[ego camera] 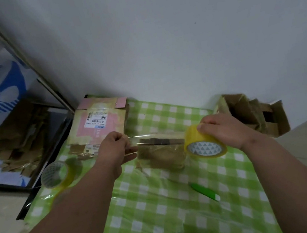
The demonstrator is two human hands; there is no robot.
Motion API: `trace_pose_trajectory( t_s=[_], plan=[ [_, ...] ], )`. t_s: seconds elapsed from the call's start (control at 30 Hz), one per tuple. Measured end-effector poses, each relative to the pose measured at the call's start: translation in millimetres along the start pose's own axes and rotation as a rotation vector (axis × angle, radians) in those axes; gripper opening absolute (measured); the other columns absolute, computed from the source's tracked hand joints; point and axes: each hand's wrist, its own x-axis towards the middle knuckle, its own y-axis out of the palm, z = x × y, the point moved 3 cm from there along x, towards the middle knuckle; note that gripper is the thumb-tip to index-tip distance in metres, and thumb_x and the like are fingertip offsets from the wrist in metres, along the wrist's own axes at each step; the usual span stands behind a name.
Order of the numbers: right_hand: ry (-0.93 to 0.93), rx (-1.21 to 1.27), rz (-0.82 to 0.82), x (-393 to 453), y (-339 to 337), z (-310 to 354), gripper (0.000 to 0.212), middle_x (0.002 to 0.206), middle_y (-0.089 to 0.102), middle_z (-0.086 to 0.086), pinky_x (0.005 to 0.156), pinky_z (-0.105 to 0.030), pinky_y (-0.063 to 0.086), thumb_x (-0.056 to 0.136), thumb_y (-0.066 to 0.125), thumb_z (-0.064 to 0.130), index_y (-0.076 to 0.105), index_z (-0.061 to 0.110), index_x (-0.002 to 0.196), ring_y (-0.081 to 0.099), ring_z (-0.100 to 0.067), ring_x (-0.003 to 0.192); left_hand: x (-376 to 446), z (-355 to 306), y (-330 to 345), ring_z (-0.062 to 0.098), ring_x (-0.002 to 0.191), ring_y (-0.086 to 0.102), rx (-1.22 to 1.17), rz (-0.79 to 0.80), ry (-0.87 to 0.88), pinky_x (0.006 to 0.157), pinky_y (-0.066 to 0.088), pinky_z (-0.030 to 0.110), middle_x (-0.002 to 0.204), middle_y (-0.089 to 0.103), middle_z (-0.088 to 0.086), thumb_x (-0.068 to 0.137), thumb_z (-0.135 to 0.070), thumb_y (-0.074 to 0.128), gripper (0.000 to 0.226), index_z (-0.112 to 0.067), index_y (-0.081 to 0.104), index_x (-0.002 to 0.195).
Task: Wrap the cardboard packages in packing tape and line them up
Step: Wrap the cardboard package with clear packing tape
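On the green-and-white checked tablecloth, the flat brown cardboard package lies beneath and between both hands. A clear tape strip spans across it: the right hand grips the yellow tape roll, the left hand pinches the free end.

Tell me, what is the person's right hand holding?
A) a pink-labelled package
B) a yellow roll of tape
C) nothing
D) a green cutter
B: the right hand has its grip on the yellow roll of tape, with a clear strip stretched across to the left hand above the cardboard package.
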Motion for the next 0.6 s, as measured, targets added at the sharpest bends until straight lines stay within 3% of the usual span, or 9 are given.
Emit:
trace_pose_trajectory(
  t_s=[0.07, 0.2, 0.43, 0.6],
  plan=[
    [0.009, -0.076, 0.01, 4.0, 2.4, -1.0, 0.031, 0.079, 0.062, -0.004, 0.072, -0.041, 0.046, 0.096, 0.053, 0.034, 0.063, 0.014, 0.076, 0.059, -0.024, 0.079, 5.0, 3.3, 3.2, 0.019, 0.06, 0.07, 0.013, 0.004, -0.007, 0.053, 0.056, 0.032, 0.088, 0.054, 0.016, 0.102, -0.011, 0.045, 0.016, -0.011, 0.053, 0.087],
    [0.074, -0.198, 0.017, 9.4, 9.7, -5.0, 0.029, 0.078, 0.059, 0.0, 0.073, -0.039, 0.046, 0.094, 0.052, 0.041, 0.057, 0.019, 0.077, 0.058, -0.022, 0.08, 10.2, 8.0, 6.3, 0.021, 0.058, 0.069, 0.03, 0.003, -0.034, 0.054, 0.057, 0.032, 0.094, 0.055, 0.017, 0.102, -0.011, 0.045, 0.015, -0.01, 0.054, 0.09],
    [0.102, -0.176, 0.027, 11.8, 16.6, -16.3, 0.037, 0.082, 0.062, -0.003, 0.072, -0.04, 0.048, 0.094, 0.051, 0.05, 0.06, 0.015, 0.087, 0.06, -0.022, 0.08, 14.0, 0.1, 13.9, 0.028, 0.065, 0.072, 0.088, -0.015, -0.015, 0.053, 0.056, 0.031, 0.093, 0.053, 0.009, 0.103, -0.02, 0.045, 0.014, -0.018, 0.054, 0.093],
    [0.112, -0.205, 0.056, 19.1, 19.6, -22.8, 0.034, 0.075, 0.054, 0.005, 0.067, -0.036, 0.041, 0.094, 0.051, 0.052, 0.05, 0.025, 0.074, 0.056, -0.019, 0.077, 14.5, -3.9, 19.4, 0.03, 0.067, 0.071, 0.134, -0.029, 0.005, 0.057, 0.06, 0.037, 0.089, 0.053, 0.01, 0.104, -0.018, 0.045, 0.015, -0.016, 0.054, 0.092]
  ],
)
